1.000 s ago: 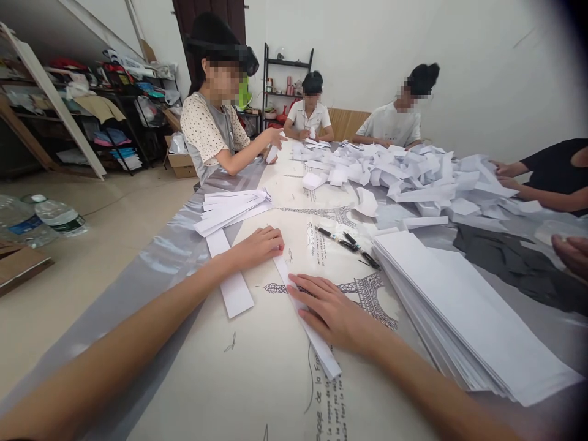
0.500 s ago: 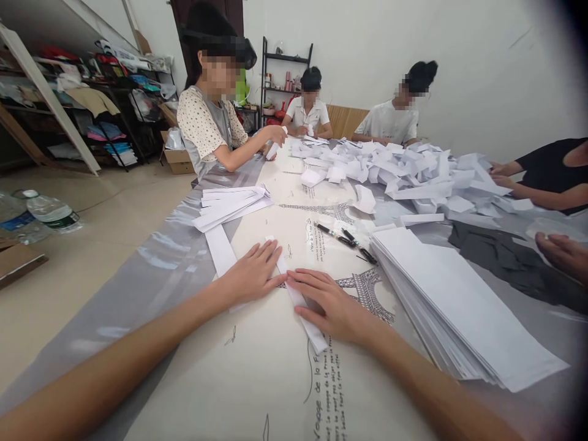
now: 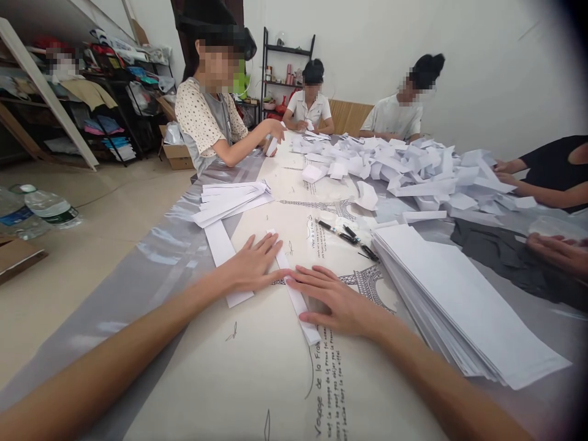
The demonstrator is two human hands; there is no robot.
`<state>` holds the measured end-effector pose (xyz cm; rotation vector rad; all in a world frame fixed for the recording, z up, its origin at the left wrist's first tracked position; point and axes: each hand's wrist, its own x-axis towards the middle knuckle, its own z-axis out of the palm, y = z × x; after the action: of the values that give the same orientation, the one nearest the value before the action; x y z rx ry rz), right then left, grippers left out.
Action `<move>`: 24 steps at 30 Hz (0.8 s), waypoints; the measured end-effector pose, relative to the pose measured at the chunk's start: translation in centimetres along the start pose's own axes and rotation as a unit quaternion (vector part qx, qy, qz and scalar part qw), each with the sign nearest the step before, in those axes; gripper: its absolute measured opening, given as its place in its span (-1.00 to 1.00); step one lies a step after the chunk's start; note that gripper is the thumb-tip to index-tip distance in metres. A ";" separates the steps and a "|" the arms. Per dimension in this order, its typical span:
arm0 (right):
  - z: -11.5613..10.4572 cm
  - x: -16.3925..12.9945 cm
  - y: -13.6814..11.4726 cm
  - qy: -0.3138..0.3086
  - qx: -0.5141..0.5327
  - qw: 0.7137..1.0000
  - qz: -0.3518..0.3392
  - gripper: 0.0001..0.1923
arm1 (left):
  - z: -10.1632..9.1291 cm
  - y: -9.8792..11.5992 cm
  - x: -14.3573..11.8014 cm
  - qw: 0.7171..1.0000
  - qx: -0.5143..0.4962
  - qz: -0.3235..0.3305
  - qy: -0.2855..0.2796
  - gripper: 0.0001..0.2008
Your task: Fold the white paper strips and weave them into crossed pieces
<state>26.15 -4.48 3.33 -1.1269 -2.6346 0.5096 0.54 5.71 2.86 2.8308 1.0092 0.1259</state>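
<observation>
A narrow folded paper strip (image 3: 298, 306) lies slantwise on the printed tablecloth (image 3: 220, 380) in front of me. My left hand (image 3: 250, 264) rests on its far part, fingers stretched out and flat. Lower down, my right hand (image 3: 335, 300) touches the strip's right side with fingertips, its fingers apart. The thumb of the left hand nearly meets the right fingertips. Left of the strip, a wider paper piece (image 3: 221, 245) extends partly beneath my left hand. Beyond it sits a fanned bundle of white strips (image 3: 232, 202).
Several pens (image 3: 342, 233) lie right of centre, beside a tall stack of white paper (image 3: 459, 294). Farther back spreads a heap of folded papers (image 3: 404, 168). A dark grey cloth (image 3: 496, 254) lies at right. Other people sit around the table; a co-worker's hand (image 3: 558, 251) is at right.
Both hands stay flat on the strip, with the right fingers shifted slightly. The wider paper piece shows more of its near end. The co-worker's hand at right has moved a little left.
</observation>
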 end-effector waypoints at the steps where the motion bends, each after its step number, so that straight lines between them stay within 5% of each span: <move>1: 0.0 0.0 0.0 -0.001 0.006 1.000 -0.002 -0.29 | 0.1 0.2 0.1 1.000 0.005 -0.005 0.004 -0.11; 15: -1.0 0.1 0.8 -0.046 0.061 0.997 -0.019 0.00 | 0.4 -0.1 0.2 1.000 0.029 -0.010 -0.004 -0.08; 20: -1.0 -0.5 0.0 -0.035 0.087 0.995 0.024 -0.07 | 0.1 0.1 0.0 0.999 0.036 -0.010 0.005 -0.08; 24: -1.2 -1.6 -1.5 0.000 0.092 0.989 0.118 -0.34 | 0.1 -0.1 -0.6 0.994 0.085 -0.017 0.070 -0.15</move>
<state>26.69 -6.33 4.92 -1.3843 -2.4054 0.7801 0.00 5.37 2.68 2.9920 1.1491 0.2496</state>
